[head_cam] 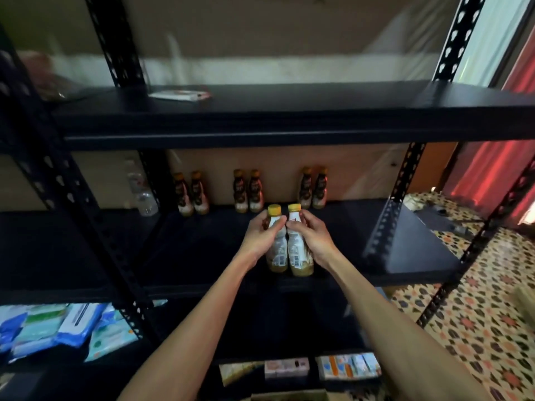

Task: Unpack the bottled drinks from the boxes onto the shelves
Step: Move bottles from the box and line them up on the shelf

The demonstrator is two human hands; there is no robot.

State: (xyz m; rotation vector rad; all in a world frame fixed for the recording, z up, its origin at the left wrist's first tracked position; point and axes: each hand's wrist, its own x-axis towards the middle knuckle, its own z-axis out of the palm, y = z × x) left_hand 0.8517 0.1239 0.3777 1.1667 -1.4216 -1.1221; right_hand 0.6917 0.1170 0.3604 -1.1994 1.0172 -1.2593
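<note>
Black slotted rack (86,204); patterned tile floor (477,328) at right. Middle shelf (188,250): six bottles (256,192) paired along back. Near front, upright, touching: left bottle (278,256) in left hand (260,235) grip, right bottle (301,250) in right hand (312,235) grip. Labels blurred, unreadable; barcode (295,260) visible.

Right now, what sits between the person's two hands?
Two yellow-capped bottles, side by side and touching. The left hand grips the left bottle, and the right hand grips the right bottle. The head view shows it.
</note>
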